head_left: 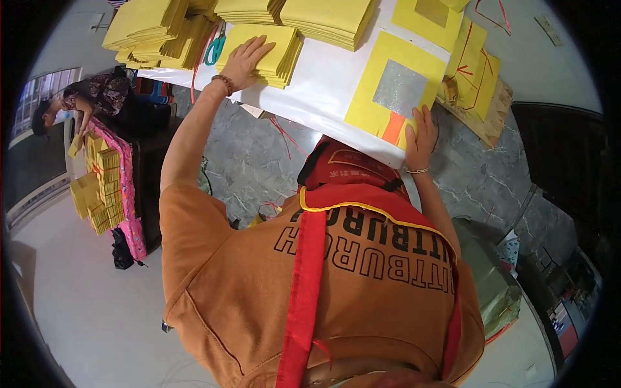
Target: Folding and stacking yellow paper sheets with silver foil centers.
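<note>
My left hand (242, 63) lies flat, fingers stretched out, on top of a fanned stack of yellow paper sheets (282, 54) near the table's front edge. At the right corner of the table, my right hand (422, 137) rests with its fingers extended against the edge of a yellow sheet (362, 103). That sheet carries a silver square (400, 87) and an orange strip (394, 128), and it lies flat on the white table cover (323, 97). Teal-handled scissors (215, 50) lie just left of the stack under my left hand.
More yellow paper stacks (330, 19) cover the table's far side. Tied yellow bundles (475, 74) stand on a wooden board (485, 123) at the right. To the left, another person (97, 97) works beside several yellow bundles (103, 184). A green wrapped package (491, 284) stands at lower right.
</note>
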The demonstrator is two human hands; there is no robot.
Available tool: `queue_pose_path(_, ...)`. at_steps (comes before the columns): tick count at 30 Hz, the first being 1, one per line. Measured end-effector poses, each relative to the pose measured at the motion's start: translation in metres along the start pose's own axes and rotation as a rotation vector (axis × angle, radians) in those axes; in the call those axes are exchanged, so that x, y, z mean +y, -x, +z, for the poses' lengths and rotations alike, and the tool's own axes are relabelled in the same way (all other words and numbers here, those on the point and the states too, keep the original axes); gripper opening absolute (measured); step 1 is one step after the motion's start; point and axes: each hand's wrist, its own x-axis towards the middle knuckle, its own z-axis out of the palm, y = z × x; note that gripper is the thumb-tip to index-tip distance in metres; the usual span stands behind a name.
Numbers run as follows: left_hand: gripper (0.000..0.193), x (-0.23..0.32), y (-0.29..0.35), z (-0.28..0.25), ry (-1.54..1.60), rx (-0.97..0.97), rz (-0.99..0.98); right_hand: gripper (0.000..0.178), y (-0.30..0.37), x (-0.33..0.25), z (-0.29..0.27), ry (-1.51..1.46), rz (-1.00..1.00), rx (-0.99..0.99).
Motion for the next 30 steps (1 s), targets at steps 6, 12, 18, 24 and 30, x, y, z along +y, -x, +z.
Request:
queue_pose_path(6,0.089,-0.003,0.003,0.015,0.033,0.057,0.011,0.038,0.002,0.001,0.003,-0.038,0.036,0.013)
queue_pose_path(12,0.083,-0.019,-0.006,-0.013,-0.002,0.015,0.173,0.038,-0.002,0.005,0.007,-0.036,0.025,0.029)
queue_pose_path(18,0.086,0.012,-0.014,-0.044,-0.022,-0.013,0.137,0.038,0.000,0.005,0.004,-0.027,0.051,0.038)
queue_pose_path(24,0.060,0.134,-0.046,-0.021,0.450,0.254,0.389,0.038,0.001,0.005,0.004,-0.036,0.052,0.033)
queue_pose_path(30,0.052,0.229,-0.055,0.012,0.314,0.134,0.508,0.032,-0.001,0.009,-0.001,-0.200,0.132,0.026)
